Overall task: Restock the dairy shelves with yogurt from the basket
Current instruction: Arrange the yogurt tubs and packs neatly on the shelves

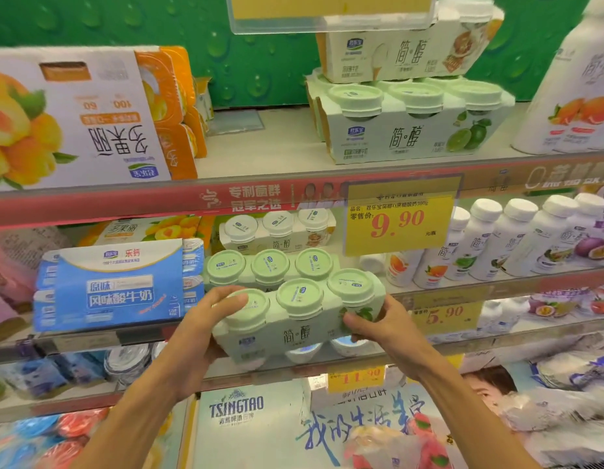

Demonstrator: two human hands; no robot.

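Observation:
I hold a green three-cup yogurt pack [297,319] with both hands in front of the middle shelf [463,292]. My left hand [206,323] grips its left end, thumb over the left lid. My right hand [381,324] clasps its right end by the lime picture. Directly behind it a matching green pack [270,267] sits on the shelf, and a white three-cup pack [277,231] stands further back. The basket is out of view.
The top shelf carries a lime pack [412,126] with a white pack stacked on it, and a peach yogurt box [74,120] at left. A blue yogurt carton [114,286] stands left of my hands. White bottles [496,242] line the right. A yellow 9.90 price tag [398,218] hangs above.

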